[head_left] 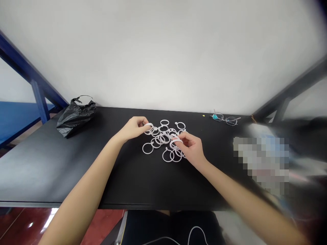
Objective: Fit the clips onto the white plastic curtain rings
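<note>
A loose heap of white curtain rings (165, 137), each with a small eyelet, lies on the black table (143, 183). At the heap's far left side, my left hand (138, 127) is closed, its thumb and fingers pinching a white ring (148, 125). My right hand (190, 146) reaches in from the right and is closed on white rings (176, 142) at the heap's right part. How many rings it grips cannot be made out. Single rings (148, 148) lie at the near left edge of the heap, some overlapping their neighbours.
A crumpled black plastic bag (78, 115) stands at the back left. Eyeglasses (224, 118) lie at the back right, near a small yellow bit (203, 115). A pixelated, blurred area (265, 163) covers things on the right. Behind the table rises a white wall (163, 54).
</note>
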Tool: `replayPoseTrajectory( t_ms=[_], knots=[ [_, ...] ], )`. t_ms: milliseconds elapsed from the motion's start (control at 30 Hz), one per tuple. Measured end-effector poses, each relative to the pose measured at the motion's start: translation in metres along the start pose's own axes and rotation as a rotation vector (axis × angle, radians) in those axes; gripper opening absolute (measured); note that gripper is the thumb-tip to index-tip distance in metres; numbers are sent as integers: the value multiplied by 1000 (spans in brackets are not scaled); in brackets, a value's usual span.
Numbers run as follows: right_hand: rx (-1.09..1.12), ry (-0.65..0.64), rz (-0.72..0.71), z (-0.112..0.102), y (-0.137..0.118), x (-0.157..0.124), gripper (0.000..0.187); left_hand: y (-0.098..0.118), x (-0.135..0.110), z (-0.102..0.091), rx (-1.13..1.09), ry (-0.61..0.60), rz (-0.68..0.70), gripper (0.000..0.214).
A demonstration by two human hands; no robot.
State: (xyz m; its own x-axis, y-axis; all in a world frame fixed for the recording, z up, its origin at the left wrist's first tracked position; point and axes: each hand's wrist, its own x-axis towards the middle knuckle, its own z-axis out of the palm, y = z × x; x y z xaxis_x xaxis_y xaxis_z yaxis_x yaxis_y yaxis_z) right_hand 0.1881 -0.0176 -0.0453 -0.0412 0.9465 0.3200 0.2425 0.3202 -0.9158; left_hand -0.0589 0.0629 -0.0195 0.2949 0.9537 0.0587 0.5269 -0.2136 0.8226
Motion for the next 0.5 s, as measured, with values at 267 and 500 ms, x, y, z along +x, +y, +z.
replayPoseTrajectory(
  t_ms=[267, 500],
  knots=[
    [234, -165, 94, 0, -8, 1, 16, 32, -11, 28, -672, -246, -261, 33],
    [300, -143, 173, -2, -12, 4, 28, 44, -24, 43, -639, -615, -205, 40]
  ],
)
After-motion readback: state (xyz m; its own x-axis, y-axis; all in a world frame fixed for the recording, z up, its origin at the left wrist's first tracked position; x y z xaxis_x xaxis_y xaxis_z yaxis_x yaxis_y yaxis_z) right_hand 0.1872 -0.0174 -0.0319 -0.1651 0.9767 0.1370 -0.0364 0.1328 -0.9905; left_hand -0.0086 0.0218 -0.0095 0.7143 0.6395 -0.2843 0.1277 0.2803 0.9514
